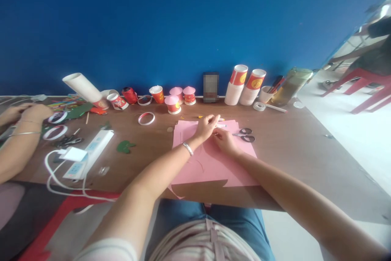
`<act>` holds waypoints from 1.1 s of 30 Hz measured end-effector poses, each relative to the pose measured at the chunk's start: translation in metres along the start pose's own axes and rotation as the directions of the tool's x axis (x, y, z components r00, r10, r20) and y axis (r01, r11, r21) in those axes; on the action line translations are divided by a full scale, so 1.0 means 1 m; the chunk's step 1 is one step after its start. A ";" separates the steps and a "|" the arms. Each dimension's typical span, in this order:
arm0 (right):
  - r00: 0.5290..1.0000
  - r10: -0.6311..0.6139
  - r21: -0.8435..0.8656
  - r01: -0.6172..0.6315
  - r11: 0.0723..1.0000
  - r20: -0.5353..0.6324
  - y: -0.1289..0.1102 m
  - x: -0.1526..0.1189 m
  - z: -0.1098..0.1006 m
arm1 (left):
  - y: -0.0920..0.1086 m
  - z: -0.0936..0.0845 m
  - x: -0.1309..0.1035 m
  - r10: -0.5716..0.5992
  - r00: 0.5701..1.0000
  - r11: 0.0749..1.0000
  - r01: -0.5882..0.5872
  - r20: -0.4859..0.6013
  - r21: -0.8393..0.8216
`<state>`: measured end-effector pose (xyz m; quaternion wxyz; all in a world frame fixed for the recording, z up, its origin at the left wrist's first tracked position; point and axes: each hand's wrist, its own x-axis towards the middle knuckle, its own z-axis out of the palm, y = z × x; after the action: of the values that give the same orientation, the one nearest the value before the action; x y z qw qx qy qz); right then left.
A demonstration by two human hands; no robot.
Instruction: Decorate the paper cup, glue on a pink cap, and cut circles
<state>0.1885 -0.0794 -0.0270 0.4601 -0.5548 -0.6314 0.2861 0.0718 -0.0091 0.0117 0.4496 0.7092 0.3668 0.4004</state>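
Observation:
My left hand [208, 128] is above the pink paper [192, 169] with its fingers bent together. Close beside it, my right hand [226, 142] is closed, fingertips curled toward the left hand. Whatever lies between the fingers is too small or hidden to make out. A white marker [221, 126] shows just beyond the hands, and a yellow-tipped pen [200, 117] lies at the paper's far edge. Scissors with dark handles [248, 138] rest on the paper to the right of my right hand. The paper is in stacked sheets with a cut, curved front edge.
Small red cups with pink cone tops [173, 104] stand behind the paper. Stacked paper cups [235, 86], a pen cup [266, 95] and a bottle [285, 88] stand back right. At left are a power strip [94, 149], green cutouts [124, 147] and another person's arms [26, 134].

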 end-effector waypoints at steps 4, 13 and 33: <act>1.000 0.005 -0.040 -0.006 0.999 -0.027 -0.004 0.001 -0.007 | -0.018 -0.019 -0.005 0.006 0.999 1.000 -0.007 -0.045 -0.010; 0.954 -0.088 -0.271 0.008 0.962 -0.287 -0.021 0.061 -0.098 | -0.030 -0.023 0.002 -0.030 0.998 0.999 0.028 -0.062 -0.024; 0.989 -0.026 -0.810 -0.106 0.577 -0.147 -0.034 0.220 -0.162 | -0.019 -0.025 0.009 -0.035 0.995 0.998 0.040 -0.096 0.045</act>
<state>0.3282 0.1009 0.1275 0.1911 -0.7371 -0.6448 -0.0661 0.0500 0.0132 0.0030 0.4224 0.6928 0.4102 0.4164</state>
